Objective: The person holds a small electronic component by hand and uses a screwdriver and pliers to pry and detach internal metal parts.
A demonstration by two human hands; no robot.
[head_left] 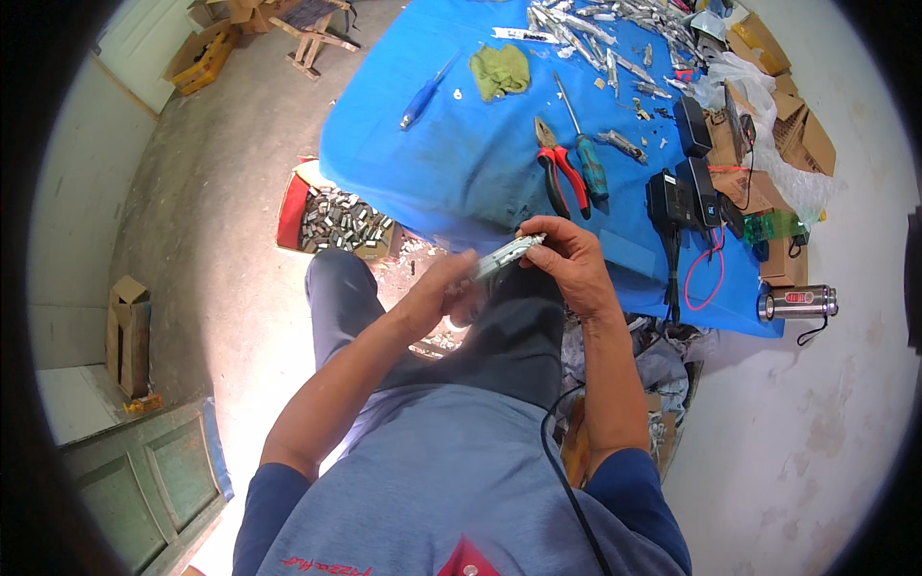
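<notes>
Pinching slim, pale strip [501, 258] on near side of red-and-black-handled pliers [547, 152]: right hand [570, 261] almost closed on one end; left hand [442, 291] curled round other, blurred. Right of pliers, one teal screwdriver [592, 169]. Beyond and left of pliers, one crumpled green cloth [499, 73], one blue screwdriver [420, 104]. Blue table [461, 154] edge just nearer than pliers; wide gap between pliers and blue screwdriver.
</notes>
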